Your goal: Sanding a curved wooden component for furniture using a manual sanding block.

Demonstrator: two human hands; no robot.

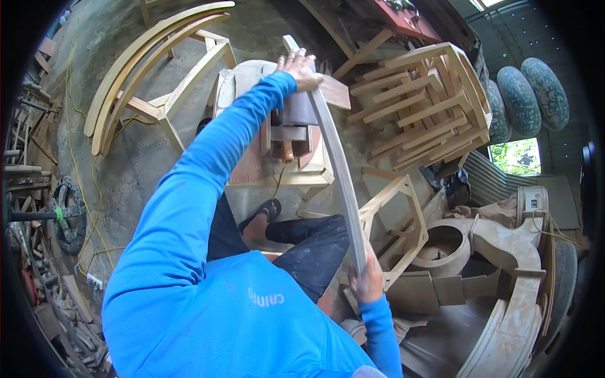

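Note:
A long, slightly curved wooden strip (339,164) runs from the bench in front of me down toward my right side. My left hand (301,70) is wrapped over its far part, fingers pressing on the wood. Lower down, my right hand (367,280) grips the near end, slightly blurred. Beside the strip, partly behind my left arm, is a wooden bench-mounted machine (300,112) with a smooth grey face; it looks like a belt sander. A short brown wooden peg (287,151) sticks out toward me from it. The strip's far part lies against or close to the grey face; contact cannot be made out.
Curved wooden frames (157,104) stand at the left. A stack of slatted wooden frames (428,104) is at the far right, with a hexagonal frame (403,220) nearer. A dusty blower housing with duct (444,242) sits at right. Yellow cable (75,183) crosses the floor.

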